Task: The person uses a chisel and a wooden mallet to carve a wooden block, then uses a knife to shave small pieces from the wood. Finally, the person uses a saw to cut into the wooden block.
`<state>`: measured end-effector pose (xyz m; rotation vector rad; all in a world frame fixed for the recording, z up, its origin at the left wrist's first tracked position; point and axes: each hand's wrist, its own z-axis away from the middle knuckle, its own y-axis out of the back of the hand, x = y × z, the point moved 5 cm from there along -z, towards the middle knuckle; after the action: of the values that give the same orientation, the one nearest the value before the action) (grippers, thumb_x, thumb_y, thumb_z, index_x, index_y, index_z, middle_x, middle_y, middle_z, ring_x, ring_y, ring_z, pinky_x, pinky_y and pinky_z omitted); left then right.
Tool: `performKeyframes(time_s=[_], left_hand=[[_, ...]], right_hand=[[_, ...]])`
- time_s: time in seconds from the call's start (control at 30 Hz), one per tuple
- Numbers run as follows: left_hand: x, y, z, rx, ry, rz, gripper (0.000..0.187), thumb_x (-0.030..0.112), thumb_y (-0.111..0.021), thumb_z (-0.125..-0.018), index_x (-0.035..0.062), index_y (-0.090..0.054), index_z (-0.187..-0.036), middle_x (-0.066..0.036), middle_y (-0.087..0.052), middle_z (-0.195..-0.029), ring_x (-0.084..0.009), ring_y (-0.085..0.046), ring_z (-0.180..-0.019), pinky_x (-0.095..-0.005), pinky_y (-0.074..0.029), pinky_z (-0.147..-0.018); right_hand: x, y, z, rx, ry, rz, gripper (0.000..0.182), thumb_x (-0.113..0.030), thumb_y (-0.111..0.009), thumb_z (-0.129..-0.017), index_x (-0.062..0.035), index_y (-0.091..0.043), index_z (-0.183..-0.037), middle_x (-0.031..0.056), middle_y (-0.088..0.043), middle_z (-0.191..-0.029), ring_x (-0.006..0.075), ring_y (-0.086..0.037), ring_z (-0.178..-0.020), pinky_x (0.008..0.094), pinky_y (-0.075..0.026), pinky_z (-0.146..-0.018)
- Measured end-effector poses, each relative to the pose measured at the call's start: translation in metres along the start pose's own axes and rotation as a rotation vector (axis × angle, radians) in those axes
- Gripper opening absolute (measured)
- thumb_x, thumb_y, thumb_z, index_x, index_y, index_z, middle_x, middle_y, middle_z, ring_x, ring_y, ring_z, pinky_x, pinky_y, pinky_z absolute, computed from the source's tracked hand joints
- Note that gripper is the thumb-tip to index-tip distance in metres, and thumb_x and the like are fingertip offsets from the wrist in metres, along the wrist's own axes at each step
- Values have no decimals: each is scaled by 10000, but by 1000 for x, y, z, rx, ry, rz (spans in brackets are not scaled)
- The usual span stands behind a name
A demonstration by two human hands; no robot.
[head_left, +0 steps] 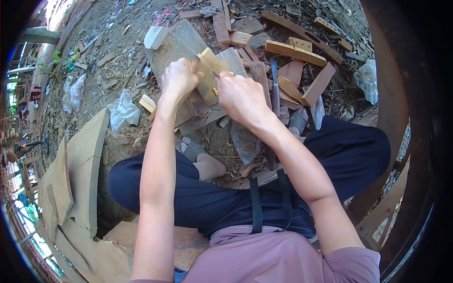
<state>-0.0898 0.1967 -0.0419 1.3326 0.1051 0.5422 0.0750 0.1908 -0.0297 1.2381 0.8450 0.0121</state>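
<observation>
My left hand (180, 78) is closed, its fingers pressing a small light wood block (207, 57) down on a flat grey board (181, 45). My right hand (241, 96) is wrapped round the end of what looks like a thin saw (192, 51). Its narrow blade slants up and left from my fist, past the block. Most of the grip is hidden inside my fingers. Small yellowish offcuts (215, 90) lie on the board by my right hand. A chisel (274, 80) with a blue-grey blade lies to the right of that hand.
Several wood pieces (295, 52) are scattered at the upper right, one of them a block with holes (300, 44). Plastic bags (124, 111) lie on the littered ground. Bent wood sheets (85, 160) stand at my left, and a dark post (389, 70) rises at the right.
</observation>
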Motion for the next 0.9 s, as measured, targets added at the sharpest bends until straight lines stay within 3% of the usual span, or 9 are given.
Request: performKeyframes(time_s=[0.17, 0.3, 0.37, 0.5, 0.63, 0.73, 0.9], left_hand=[[3, 4, -2, -16, -60, -81, 342, 297, -745, -796, 9, -697, -973, -236, -699, -961, -389, -677, -955, -461, -535, -839], [8, 4, 5, -25, -56, -96, 343, 302, -749, -792, 20, -705, -982, -227, -702, -961, -386, -679, -952, -458, -537, -837], [8, 5, 4, -19, -65, -110, 327, 302, -748, -795, 38, -715, -984, -226, -703, -955, -382, -682, -946, -455, -542, -831], [7, 5, 1, -14, -71, -120, 314, 297, -741, -800, 50, -718, -992, -225, -704, -946, -380, -684, -939, -452, -547, -825], [9, -2, 5, -26, -82, -136, 323, 299, -742, -797, 49, -715, -1000, -225, -704, -957, -374, -688, -935, -446, -550, -823], [13, 1, 10, -16, -86, -130, 349, 304, -747, -790, 38, -705, -1013, -228, -702, -965, -374, -690, -929, -445, -551, -820], [-3, -1, -7, -12, -27, -43, 406, 319, -757, -774, 12, -688, -1031, -235, -700, -961, -384, -689, -921, -447, -549, -825]], right_hand=[[13, 19, 34, -116, -66, -15, 279, -246, -446, -998, -2, -571, -1051, 276, -653, -747, 451, -656, -740, 537, -517, -693], [17, 23, 18, -36, -89, -117, 303, -254, -451, -1002, 3, -573, -1106, 271, -658, -793, 466, -640, -770, 541, -502, -722], [18, 17, 10, 36, 33, -59, 298, -235, -434, -999, 23, -585, -1000, 249, -659, -720, 425, -677, -722, 518, -541, -671], [17, 13, 15, 9, -24, -58, 307, -228, -437, -993, 40, -589, -981, 263, -662, -749, 430, -676, -749, 519, -536, -682], [15, 4, -4, -68, -78, -113, 340, -273, -419, -1009, 10, -593, -1080, 283, -660, -829, 470, -643, -823, 545, -507, -757], [4, -7, -37, 16, 19, -99, 338, -241, -440, -974, 48, -614, -951, 277, -666, -786, 454, -669, -771, 532, -531, -716], [15, 10, 16, -34, -79, -127, 296, -198, -453, -944, 39, -629, -922, 280, -667, -800, 450, -670, -774, 538, -529, -724]])
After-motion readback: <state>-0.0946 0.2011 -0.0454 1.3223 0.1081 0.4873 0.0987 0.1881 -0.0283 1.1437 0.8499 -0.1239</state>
